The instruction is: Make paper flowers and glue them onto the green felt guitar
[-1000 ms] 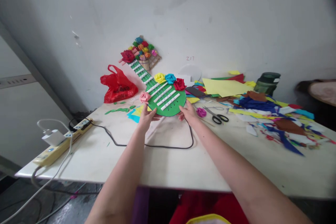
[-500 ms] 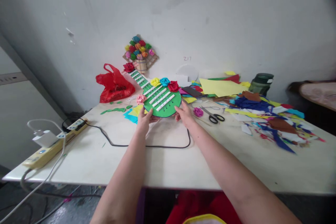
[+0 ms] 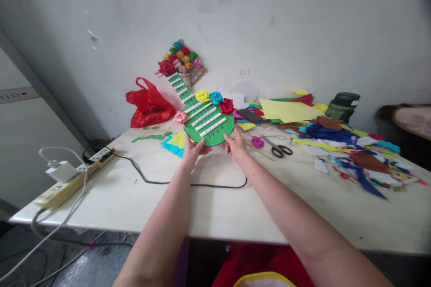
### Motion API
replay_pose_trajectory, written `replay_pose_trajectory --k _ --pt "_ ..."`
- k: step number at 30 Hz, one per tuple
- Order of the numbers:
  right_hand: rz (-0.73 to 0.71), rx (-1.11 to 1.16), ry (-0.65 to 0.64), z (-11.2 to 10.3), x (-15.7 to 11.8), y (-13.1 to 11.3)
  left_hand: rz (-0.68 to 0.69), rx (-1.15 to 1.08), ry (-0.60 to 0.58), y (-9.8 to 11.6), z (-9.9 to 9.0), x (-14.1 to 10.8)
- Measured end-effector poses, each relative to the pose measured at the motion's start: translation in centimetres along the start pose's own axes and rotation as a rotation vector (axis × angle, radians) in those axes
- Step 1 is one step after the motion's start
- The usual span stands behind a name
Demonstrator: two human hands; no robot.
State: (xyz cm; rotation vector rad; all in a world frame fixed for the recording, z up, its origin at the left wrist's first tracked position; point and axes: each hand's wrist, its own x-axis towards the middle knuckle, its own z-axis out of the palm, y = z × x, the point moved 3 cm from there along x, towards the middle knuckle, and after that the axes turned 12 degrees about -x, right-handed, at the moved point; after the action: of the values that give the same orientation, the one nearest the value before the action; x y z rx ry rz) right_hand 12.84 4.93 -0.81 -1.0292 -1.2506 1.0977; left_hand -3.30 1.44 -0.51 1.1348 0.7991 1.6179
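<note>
A green guitar-shaped craft [image 3: 218, 134] with white strips, dark strings and paper flowers is held up over the table, its neck tilted away to the upper left. My left hand [image 3: 194, 149] grips its lower left edge, thumb on the front. On the lower right edge my right hand [image 3: 235, 143] pinches the rim, fingers partly curled behind. A red paper flower [image 3: 166, 67] tops the neck, and yellow [image 3: 202, 95], blue [image 3: 216, 97], red [image 3: 226, 106] and pink [image 3: 181, 118] ones sit around the body.
A red plastic bag [image 3: 151, 105], green paper pieces and a power strip [image 3: 67, 184] are on the left. Scissors [image 3: 278, 149], a magenta flower [image 3: 257, 142], paper scraps [image 3: 363, 161] and a green jar [image 3: 342, 106] lie right. A black cable [image 3: 215, 185] crosses in front.
The craft's neck has risen and now overlaps the small flower piece against the wall. Both hands keep their hold; the whole view has shifted slightly.
</note>
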Motion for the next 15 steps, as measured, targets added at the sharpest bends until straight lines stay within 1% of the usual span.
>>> replay_pose_trajectory --k 3,7,12,15 --pt "0.012 -0.004 0.013 0.6 -0.1 0.1 0.036 -0.049 0.047 0.0 0.2 0.1" --pt "-0.017 0.006 0.031 1.6 -0.2 -0.2 0.058 -0.101 0.116 0.1 0.3 0.0" --pt "-0.058 0.045 0.041 2.7 -0.2 -0.6 0.057 -0.156 0.099 0.1 0.3 -0.2" --pt "-0.061 0.054 0.053 3.0 -0.3 -0.7 0.071 -0.164 0.112 0.0 0.2 -0.1"
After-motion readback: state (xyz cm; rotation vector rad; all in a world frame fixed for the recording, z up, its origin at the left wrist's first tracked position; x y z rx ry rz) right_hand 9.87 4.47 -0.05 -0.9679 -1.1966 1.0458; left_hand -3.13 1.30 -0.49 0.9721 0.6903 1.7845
